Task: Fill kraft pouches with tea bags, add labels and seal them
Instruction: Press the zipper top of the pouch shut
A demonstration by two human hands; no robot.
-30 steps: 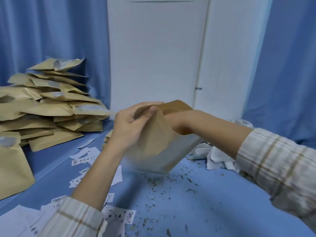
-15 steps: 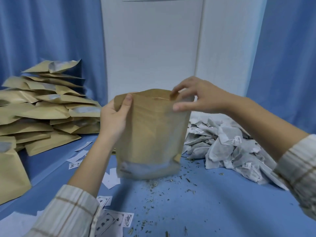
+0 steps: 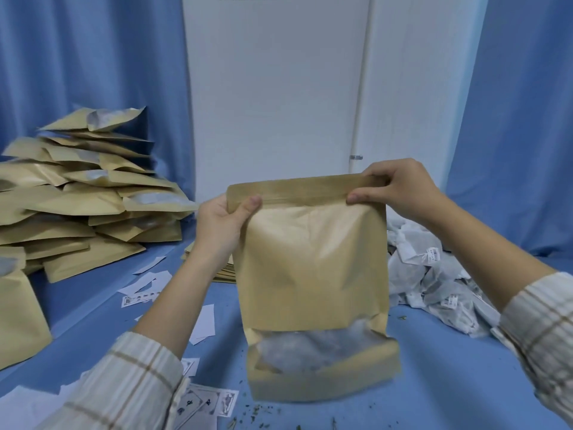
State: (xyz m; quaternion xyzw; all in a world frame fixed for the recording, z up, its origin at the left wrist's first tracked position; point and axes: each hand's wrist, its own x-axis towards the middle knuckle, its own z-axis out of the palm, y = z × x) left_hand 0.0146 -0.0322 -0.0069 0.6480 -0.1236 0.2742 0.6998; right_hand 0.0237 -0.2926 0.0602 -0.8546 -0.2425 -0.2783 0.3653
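My feed is evenly lit and fairly bright, with a cool bluish cast; the light is soft and diffuse, and I cannot tell its source. Shadows are faint: a pale one lies on the worktop point(image 3: 449, 383) just under the kraft pouch point(image 3: 313, 274), and darker folds run down the curtains point(image 3: 93, 57). I see no hard glare, only a dull sheen on the pouch's window. The whole picture looks soft and smeared by compression. The wide lens bows the door point(image 3: 279, 88) edges and stretches both sleeves at the bottom corners. The pouch's base is slightly blurred.
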